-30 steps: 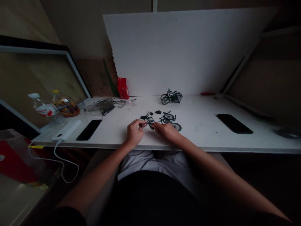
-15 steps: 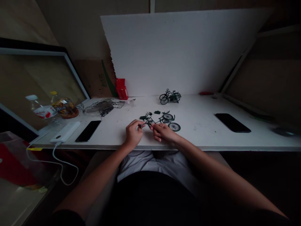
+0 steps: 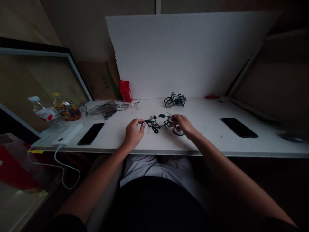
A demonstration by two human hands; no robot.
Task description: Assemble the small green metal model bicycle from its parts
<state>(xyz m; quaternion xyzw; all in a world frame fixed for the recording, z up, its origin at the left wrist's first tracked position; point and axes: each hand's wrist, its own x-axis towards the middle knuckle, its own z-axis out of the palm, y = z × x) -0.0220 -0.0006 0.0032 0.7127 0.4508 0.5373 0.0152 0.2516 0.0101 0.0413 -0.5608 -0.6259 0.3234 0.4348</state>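
Dark miniature bicycle parts lie on the white table: a thin frame piece, a small dark green piece and a spoked wheel. My left hand pinches something small at the left end of these parts, too tiny to make out. Over the wheels at the right, my right hand has its fingers closed on or near a part, which they mostly hide. Farther back, small assembled bicycles stand upright.
Phones lie at the left and right. A white power bank with a cable, two bottles, plastic-wrapped parts and a red box are on the left side. A white board leans behind.
My right hand has moved right and away from my left hand, over the wheels. My left hand has shifted slightly left and up. More of the parts between them now shows.
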